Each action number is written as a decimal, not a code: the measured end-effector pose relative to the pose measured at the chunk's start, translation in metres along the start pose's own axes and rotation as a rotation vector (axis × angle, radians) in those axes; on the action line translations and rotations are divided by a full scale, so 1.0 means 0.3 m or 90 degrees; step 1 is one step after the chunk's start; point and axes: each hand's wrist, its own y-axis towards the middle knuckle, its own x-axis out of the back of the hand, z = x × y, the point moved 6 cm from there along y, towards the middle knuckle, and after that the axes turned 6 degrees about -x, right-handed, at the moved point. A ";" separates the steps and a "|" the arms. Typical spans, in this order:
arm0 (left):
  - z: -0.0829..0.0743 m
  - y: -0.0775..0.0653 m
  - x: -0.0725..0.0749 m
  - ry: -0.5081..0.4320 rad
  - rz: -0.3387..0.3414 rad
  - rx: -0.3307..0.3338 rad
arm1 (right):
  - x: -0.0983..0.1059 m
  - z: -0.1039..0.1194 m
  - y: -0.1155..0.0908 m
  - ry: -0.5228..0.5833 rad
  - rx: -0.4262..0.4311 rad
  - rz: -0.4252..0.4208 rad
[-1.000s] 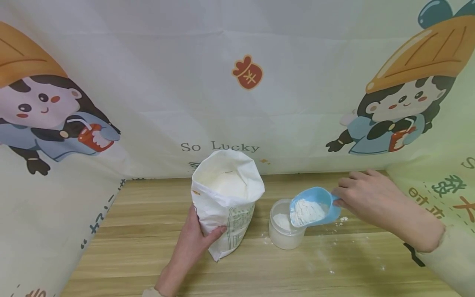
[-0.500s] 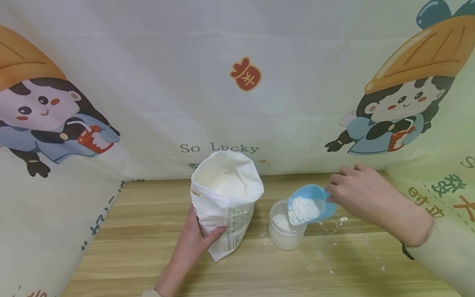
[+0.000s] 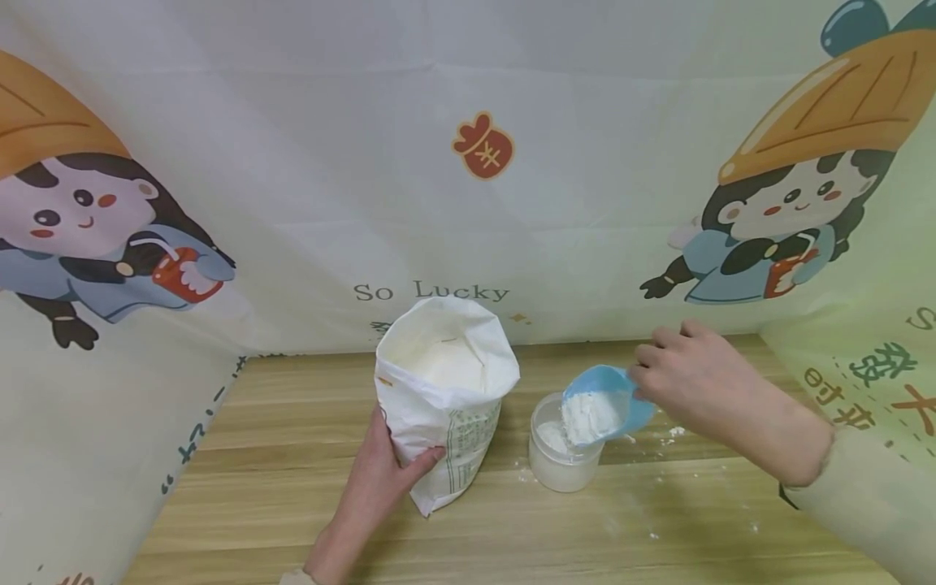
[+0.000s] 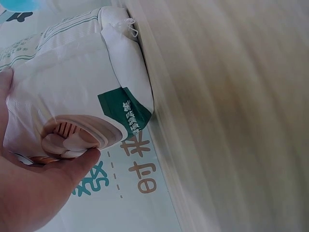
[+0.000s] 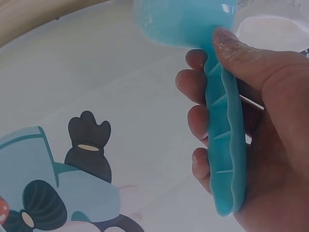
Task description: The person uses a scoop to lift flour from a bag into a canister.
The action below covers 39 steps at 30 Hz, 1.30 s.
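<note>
My left hand (image 3: 395, 455) grips the lower side of a white flour bag (image 3: 468, 431), which stands upright with its top open and white flour (image 3: 449, 366) inside. In the left wrist view the thumb presses on the bag's printed front (image 4: 72, 92). A blue scoop (image 3: 634, 406) is held by its handle in my right hand (image 3: 691, 370); the right wrist view has the fingers curled round that ribbed handle (image 5: 224, 140). White flour lies in the scoop, whose tilted lip is over the mouth of a clear plastic jar (image 3: 563, 467). Some flour is in the jar too.
Flour specks (image 3: 676, 431) are scattered on the wooden table (image 3: 263, 471) right of the jar. A printed cloth (image 3: 351, 162) with cartoon figures hangs behind the table and along both sides. A small dark object (image 3: 786, 497) shows beside the right sleeve.
My right hand has moved left with the scoop, and the scoop's lip has come further over the jar and tilted more. The left hand and the flour bag have stayed in place.
</note>
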 end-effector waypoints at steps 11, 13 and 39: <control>0.004 -0.001 -0.001 0.004 -0.002 -0.006 | 0.003 0.013 0.002 -0.015 0.013 -0.022; 0.004 -0.001 -0.002 0.005 -0.001 -0.007 | 0.004 0.016 0.000 -0.016 0.014 -0.029; -0.005 0.004 0.000 -0.008 -0.002 -0.012 | 0.021 0.044 -0.018 -0.051 0.049 -0.100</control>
